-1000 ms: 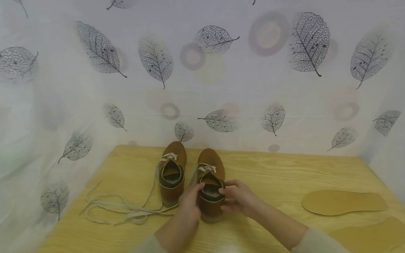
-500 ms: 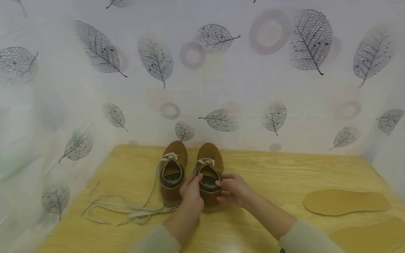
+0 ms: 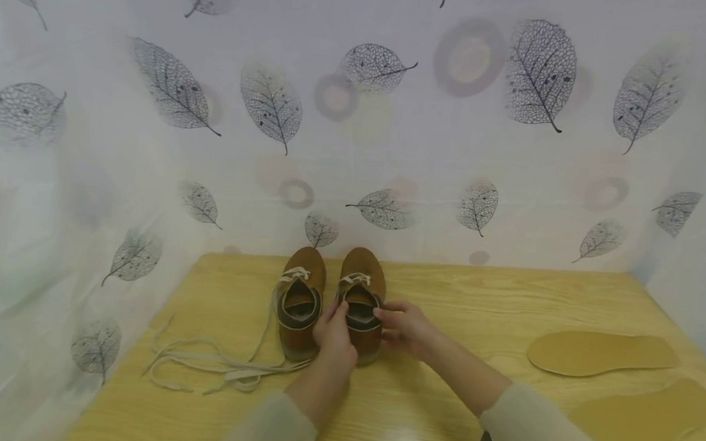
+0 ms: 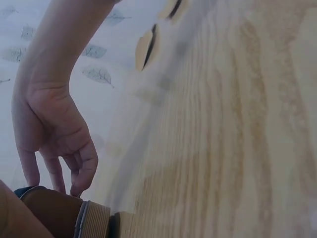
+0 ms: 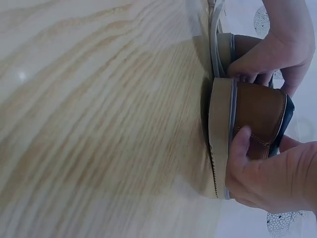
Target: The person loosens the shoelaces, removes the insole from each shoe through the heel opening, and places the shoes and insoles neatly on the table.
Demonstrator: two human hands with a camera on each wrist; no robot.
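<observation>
A pair of brown lace-up shoes stands side by side at the back of the table, toes toward the curtain. My left hand (image 3: 335, 338) holds the right-hand shoe (image 3: 362, 261) at the left of its heel collar, its thumb at the rim. On the opposite side my right hand (image 3: 411, 331) pinches the same collar, with a finger against the heel's outer wall (image 5: 257, 111). The left-hand shoe (image 3: 299, 342) stands close beside it, left of my left hand. White laces are tied short on both shoes, and the dark collar linings show.
Long loose off-white laces (image 3: 244, 379) trail over the wooden table (image 3: 466, 293) at the left. Two tan insoles lie at the right, one farther back (image 3: 602, 354) and one nearer (image 3: 644, 422). A leaf-printed curtain (image 3: 410, 148) encloses the back and sides.
Both hands have moved the right-hand shoe away from me and slightly left, so its toe now lines up with the other shoe. The laces and insoles stay put.
</observation>
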